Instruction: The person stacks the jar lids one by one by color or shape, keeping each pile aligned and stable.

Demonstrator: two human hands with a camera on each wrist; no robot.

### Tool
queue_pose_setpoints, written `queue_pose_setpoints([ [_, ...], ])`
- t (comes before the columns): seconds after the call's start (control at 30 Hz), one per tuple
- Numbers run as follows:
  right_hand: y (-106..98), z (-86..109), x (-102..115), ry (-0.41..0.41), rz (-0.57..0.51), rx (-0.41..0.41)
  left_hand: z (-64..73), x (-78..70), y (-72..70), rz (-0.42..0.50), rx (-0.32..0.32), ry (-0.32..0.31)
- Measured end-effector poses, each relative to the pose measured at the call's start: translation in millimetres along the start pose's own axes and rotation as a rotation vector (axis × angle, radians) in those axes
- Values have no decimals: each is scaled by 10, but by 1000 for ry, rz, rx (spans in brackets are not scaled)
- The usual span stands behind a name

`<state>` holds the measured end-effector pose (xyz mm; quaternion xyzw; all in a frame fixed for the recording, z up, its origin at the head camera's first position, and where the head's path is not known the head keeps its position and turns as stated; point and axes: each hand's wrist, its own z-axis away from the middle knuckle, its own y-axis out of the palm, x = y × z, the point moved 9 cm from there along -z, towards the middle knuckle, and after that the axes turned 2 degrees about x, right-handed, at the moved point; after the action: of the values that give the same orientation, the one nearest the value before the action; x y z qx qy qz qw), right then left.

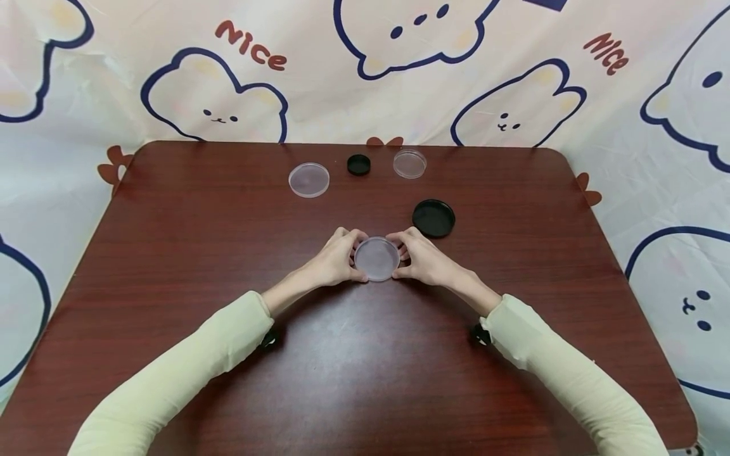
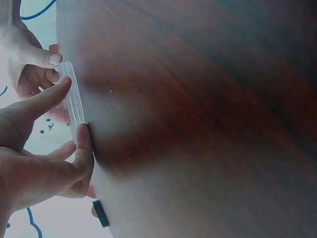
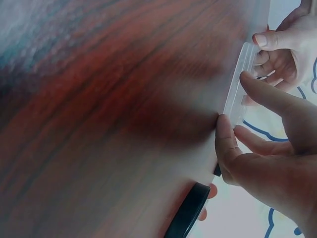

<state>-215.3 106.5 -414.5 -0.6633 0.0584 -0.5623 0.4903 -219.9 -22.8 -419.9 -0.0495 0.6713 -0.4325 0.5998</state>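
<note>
A round, clear petri dish [image 1: 377, 259] lies flat between the two hands, close over the table. My left hand [image 1: 341, 256] grips its left rim, thumb at the near side and index finger at the far side. From the opposite side my right hand [image 1: 421, 257] holds the right rim in the same way. Edge-on in the left wrist view, the dish [image 2: 75, 101] shows stacked rims between thumb and fingers. Just beyond the right hand's fingers sits a large black round dish [image 1: 433, 218], its dark side also visible in the right wrist view.
Along the back of the brown table [image 1: 365, 392] stand a clear round dish [image 1: 309, 180], a small black round piece [image 1: 358, 164] and another clear dish [image 1: 409, 164]. A cloth printed with cartoon bears [image 1: 217, 95] hangs behind the table and at its sides.
</note>
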Motion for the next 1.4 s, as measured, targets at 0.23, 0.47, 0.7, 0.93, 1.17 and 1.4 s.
queue_pose_setpoints([
  [0.23,-6,-18,5,19,-2,12,-15,-16,-13,-10,8,0],
  [0.47,-25,-40,-14,34,7,9,-48,0,-9,-16,25,-26],
  [0.7,-37,-50,9,18,12,12,-31,28,-35,-5,23,-18],
  [0.93,-24,-63,1,-1,-22,2,42,135,-153,40,-13,-35],
  [1.17,0,-111,22,-7,12,17,85,229,-279,56,-57,-36],
  [1.4,-26,-263,94,-22,89,5,79,396,-543,40,-189,-58],
])
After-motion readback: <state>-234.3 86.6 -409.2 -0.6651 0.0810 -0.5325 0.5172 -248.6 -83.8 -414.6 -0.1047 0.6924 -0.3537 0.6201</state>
